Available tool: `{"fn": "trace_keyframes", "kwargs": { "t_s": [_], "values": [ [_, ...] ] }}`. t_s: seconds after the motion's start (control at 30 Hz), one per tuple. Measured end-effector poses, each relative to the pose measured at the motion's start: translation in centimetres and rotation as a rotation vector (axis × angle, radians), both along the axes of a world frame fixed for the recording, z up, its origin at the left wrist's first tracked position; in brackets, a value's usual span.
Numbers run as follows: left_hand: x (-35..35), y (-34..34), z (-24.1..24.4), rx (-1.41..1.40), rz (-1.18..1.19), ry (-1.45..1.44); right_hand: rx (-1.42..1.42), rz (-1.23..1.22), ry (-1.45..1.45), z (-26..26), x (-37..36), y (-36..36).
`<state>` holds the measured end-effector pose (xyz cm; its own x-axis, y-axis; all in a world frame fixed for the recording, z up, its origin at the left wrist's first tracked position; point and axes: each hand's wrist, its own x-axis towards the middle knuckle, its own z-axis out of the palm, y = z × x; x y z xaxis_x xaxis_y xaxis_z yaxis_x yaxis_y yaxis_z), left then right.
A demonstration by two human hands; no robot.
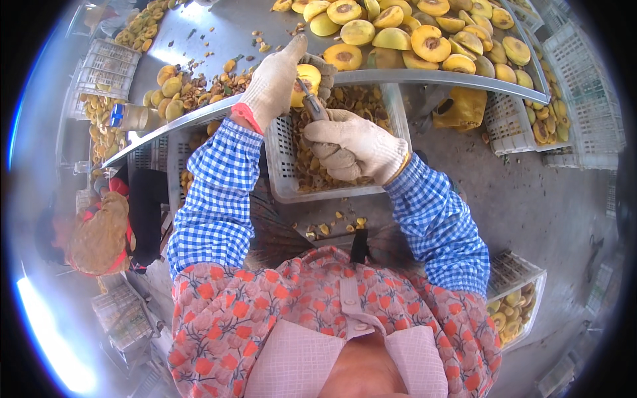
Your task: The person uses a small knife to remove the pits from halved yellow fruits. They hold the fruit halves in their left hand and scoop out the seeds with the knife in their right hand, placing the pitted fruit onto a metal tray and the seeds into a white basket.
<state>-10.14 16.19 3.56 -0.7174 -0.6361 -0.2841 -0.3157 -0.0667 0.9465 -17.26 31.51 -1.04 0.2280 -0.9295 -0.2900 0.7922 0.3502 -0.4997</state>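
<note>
In a white knit glove, my left hand (278,82) holds a halved yellow peach (309,74), cut face towards me, above the table's near edge. My right hand (356,147), gloved too, grips a small pitting tool (314,107) by its handle. The tool's thin metal tip lies at the middle of the cut face; how deep it sits I cannot tell. Below both hands stands a white plastic crate (338,191) holding peach scraps. Many peach halves (430,44) are heaped on the metal table (199,22) beyond my right hand.
A raised metal rim (423,76) edges the table. Scraps and pits (199,92) lie to the left near a clear jar with a blue lid (117,115). Crates of peaches (517,122) stand at right. Another person (102,234) sits at left. A yellow bag (460,109) hangs under the table.
</note>
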Motion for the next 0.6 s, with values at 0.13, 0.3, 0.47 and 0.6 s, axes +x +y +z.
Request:
{"fn": "trace_keyframes", "kwargs": {
  "t_s": [0.13, 0.3, 0.47, 0.6],
  "values": [
    [0.8, -2.3, -0.7, 0.444, -0.152, 0.211, -0.134, 0.113, -0.411, -1.7, -0.6, -0.7],
    [1.1, -0.5, -1.0, 0.308, 0.018, 0.363, -0.168, 0.096, -0.297, -1.5, -0.5, -0.4],
    [0.6, -0.7, -0.8, 0.5, 0.098, 0.288, -0.179, -0.074, 0.094, -0.7, 1.2, -0.3],
    [0.7, -1.6, -2.4, -0.195, -0.086, 0.308, -0.235, -0.003, -0.051, -1.6, 0.5, -0.4]
  ]
}}
